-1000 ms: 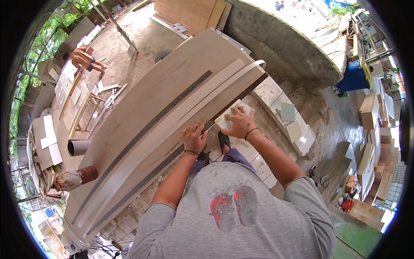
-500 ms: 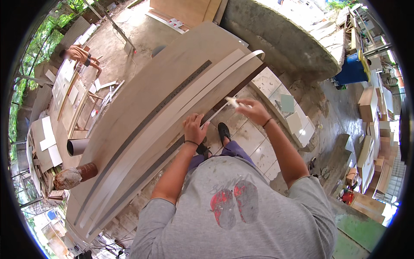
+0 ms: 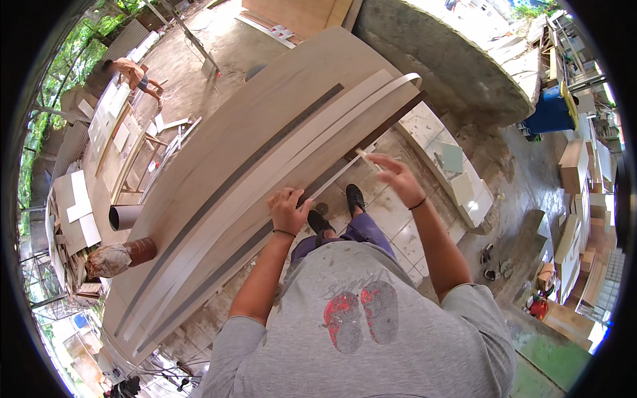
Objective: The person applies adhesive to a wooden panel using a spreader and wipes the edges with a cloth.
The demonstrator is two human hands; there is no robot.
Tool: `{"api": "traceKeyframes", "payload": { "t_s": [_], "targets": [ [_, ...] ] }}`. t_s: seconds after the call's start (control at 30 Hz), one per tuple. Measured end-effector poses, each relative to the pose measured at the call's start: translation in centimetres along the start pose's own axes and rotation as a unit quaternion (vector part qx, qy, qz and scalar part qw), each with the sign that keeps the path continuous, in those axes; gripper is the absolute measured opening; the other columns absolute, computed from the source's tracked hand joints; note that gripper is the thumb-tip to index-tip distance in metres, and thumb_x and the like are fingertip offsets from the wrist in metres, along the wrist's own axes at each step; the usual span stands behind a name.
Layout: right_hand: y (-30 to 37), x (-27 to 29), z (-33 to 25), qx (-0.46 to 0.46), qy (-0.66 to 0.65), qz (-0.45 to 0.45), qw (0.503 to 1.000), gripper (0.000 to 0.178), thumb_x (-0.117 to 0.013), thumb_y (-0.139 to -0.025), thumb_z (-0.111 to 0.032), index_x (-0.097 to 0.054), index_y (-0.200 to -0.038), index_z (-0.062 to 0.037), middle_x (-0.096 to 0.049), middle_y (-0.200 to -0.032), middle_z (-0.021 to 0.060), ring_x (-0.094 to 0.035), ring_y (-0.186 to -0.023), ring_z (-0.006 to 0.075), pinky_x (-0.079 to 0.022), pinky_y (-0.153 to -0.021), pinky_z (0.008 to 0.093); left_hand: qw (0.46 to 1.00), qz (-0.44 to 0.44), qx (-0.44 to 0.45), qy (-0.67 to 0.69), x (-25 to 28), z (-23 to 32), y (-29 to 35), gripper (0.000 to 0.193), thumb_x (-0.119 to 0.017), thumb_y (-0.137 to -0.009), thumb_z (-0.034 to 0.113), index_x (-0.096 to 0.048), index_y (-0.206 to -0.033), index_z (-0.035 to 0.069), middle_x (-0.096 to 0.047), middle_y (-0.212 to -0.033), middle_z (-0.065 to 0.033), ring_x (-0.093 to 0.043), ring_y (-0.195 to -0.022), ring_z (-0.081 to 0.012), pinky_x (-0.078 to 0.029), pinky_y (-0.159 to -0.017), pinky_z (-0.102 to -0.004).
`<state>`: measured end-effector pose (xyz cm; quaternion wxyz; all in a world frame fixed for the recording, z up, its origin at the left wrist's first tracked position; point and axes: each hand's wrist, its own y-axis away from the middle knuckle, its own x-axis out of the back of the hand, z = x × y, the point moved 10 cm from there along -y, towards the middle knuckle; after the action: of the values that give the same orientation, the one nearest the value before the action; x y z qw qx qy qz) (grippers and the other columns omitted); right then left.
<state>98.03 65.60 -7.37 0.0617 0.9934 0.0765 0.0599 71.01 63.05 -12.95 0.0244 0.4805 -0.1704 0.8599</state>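
Left hand (image 3: 286, 209) pressing pale strip (image 3: 279, 156), wooden board (image 3: 219, 142)

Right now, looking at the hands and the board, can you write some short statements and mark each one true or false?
1. The left hand rests on the near edge of the board. True.
2. The right hand presses flat on the board. False: it is raised off the edge, over the tiled floor, holding a small pale piece.
3. Long pale strips lie along the board. True.
4. The board lies on grass. False: tiles and concrete are under it.
5. A grey tube lies beyond the board's far side. True.
6. Nobody else is in view. False: another person bends over at the upper left.
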Motion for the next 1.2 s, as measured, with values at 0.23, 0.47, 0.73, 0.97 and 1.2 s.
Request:
{"api": "traceKeyframes", "payload": {
  "t_s": [0.23,0.47,0.73,0.97,1.2],
  "targets": [
    [1.0,-7.4,1.1,0.03,0.488,0.011,0.872,0.062,-0.071,-0.067,-0.056,-0.068,-0.119,-0.0224,-0.048,-0.14,0.013,-0.035,-0.135,0.0318,-0.016,-0.104,0.0715,0.999,0.021,0.017,0.027,0.1,0.0,0.2,0.025,-0.076,-0.072,0.027,-0.071,-0.093,0.015,-0.062,-0.091,-0.0004,-0.057,-0.092,-0.0216,-0.036,-0.085,-0.0394],
    [0.6,-9.2,3.7,0.052,0.517,0.031,0.854,0.064,-0.071,-0.067,-0.055,-0.065,-0.122,-0.0226,-0.043,-0.143,0.011,-0.03,-0.138,0.0293,-0.013,-0.102,0.0752,0.999,0.015,0.021,0.037,0.0,0.3,0.1,0.024,-0.075,-0.073,0.027,-0.071,-0.092,0.013,-0.061,-0.093,-0.0006,-0.057,-0.093,-0.021,-0.036,-0.085,-0.0386],
    [0.9,-9.1,1.1,-0.004,0.524,-0.022,0.852,0.064,-0.071,-0.065,-0.052,-0.066,-0.12,-0.0198,-0.045,-0.14,0.0119,-0.033,-0.135,0.031,-0.014,-0.102,0.0757,0.999,0.032,0.012,0.025,0.0,0.3,0.3,0.024,-0.074,-0.073,0.026,-0.07,-0.093,0.014,-0.061,-0.094,-0.0002,-0.057,-0.094,-0.0206,-0.036,-0.085,-0.0387],
    [-0.8,-9.5,2.5,0.0,0.534,-0.016,0.845,0.063,-0.069,-0.065,-0.052,-0.067,-0.119,-0.0189,-0.047,-0.14,0.0115,-0.033,-0.136,0.031,-0.014,-0.102,0.0768,0.999,0.031,0.003,0.024,0.1,0.7,0.1,0.024,-0.074,-0.072,0.025,-0.069,-0.092,0.013,-0.061,-0.095,-0.0003,-0.057,-0.094,-0.0206,-0.037,-0.084,-0.039],
    [-0.7,-9.1,1.9,-0.047,0.54,-0.055,0.838,0.063,-0.069,-0.063,-0.053,-0.069,-0.116,-0.0191,-0.049,-0.139,0.0124,-0.035,-0.135,0.0324,-0.015,-0.101,0.077,0.999,0.024,0.019,0.022,-0.1,0.5,0.2,0.022,-0.073,-0.072,0.025,-0.068,-0.091,0.014,-0.061,-0.095,-0.0001,-0.057,-0.095,-0.0206,-0.037,-0.085,-0.039]
  ]
}}
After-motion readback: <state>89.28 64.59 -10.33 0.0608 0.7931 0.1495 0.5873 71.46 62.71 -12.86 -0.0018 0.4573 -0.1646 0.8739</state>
